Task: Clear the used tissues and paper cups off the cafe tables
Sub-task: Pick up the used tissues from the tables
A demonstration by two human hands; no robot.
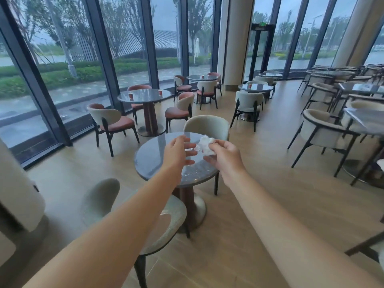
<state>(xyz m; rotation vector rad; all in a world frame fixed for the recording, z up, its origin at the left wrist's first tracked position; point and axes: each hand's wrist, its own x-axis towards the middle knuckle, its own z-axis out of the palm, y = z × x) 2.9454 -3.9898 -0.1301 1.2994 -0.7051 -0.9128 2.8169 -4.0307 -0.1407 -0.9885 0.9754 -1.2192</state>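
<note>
A crumpled white tissue [204, 145] sits in the right hand [223, 155], pinched between the thumb and curled fingers and held just above the far side of the nearest round table [158, 161], a dark stone-topped one on a pedestal. The left hand [179, 151] hovers beside it over the same table, fingers straight and relaxed, fingertips close to the tissue; whether they touch it cannot be told. It holds nothing.

A pale upholstered chair [207, 125] stands at the far side of this table, and another pale chair [166, 221] is tucked in at the near side.

Farther back, near the tall windows [83, 48], a second round table [144, 96] carries two red paper cups [131, 96], one towards its left edge and one at its right edge, well apart. Chairs with reddish seats surround it. More tables with single red cups stand beyond.
</note>
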